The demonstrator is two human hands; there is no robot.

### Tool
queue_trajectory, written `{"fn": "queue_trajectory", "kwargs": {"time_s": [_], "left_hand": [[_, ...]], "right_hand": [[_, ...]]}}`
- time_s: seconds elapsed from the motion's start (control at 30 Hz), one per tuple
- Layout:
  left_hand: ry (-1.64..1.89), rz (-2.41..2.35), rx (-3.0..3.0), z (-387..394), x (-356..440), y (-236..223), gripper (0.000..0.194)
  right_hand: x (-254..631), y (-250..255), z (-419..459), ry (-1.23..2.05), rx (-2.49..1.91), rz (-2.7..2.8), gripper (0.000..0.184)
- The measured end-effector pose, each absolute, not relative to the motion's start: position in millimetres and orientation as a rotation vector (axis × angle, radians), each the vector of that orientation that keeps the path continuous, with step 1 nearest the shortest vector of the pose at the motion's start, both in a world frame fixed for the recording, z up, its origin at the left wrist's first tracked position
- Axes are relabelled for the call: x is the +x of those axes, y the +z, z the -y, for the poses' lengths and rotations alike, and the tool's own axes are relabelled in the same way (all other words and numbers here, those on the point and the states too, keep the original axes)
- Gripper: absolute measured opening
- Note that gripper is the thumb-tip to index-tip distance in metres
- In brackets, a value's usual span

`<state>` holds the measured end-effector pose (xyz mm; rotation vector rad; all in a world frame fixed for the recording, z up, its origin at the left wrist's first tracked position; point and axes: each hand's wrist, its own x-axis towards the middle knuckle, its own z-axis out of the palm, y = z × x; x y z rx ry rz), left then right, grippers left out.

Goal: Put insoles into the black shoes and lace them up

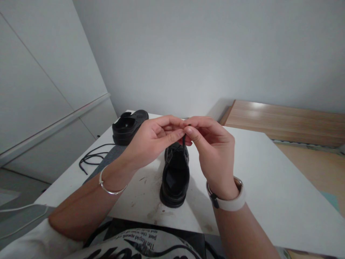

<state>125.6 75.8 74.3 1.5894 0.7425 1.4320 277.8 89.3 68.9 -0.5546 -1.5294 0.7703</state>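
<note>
A black shoe [174, 176] stands on the white table [269, 187], heel toward me. Both hands meet just above its tongue. My left hand [153, 138] pinches a thin black shoelace [184, 139] between thumb and fingers. My right hand [212, 147] pinches the same lace from the other side, fingertips touching the left hand's. The lace runs down from the pinch into the shoe. A silver bangle sits on my left wrist, a white band on my right.
A second black shoe [129, 126] lies at the table's far left corner. A loose black lace [93, 158] is coiled beside it near the left edge. A wooden bench or bed frame [283, 120] stands behind the table on the right. White cabinets line the left wall.
</note>
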Motion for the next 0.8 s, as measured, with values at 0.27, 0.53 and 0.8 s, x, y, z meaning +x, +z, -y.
{"fn": "queue_trajectory", "kwargs": {"time_s": [0.27, 0.53, 0.8], "left_hand": [[1.494, -0.964, 1.649, -68.8, 119.1, 72.2, 0.017], [1.546, -0.938, 1.617, -76.1, 112.5, 65.1, 0.023], [1.531, -0.732, 1.095, -87.9, 87.2, 30.7, 0.027]], "right_hand": [[287.4, 61.3, -89.9, 1.136, -0.531, 1.529, 0.024], [294.6, 52.0, -95.4, 1.279, -0.547, 1.425, 0.01], [312.4, 23.6, -101.7, 1.441, -0.517, 1.138, 0.015]]}}
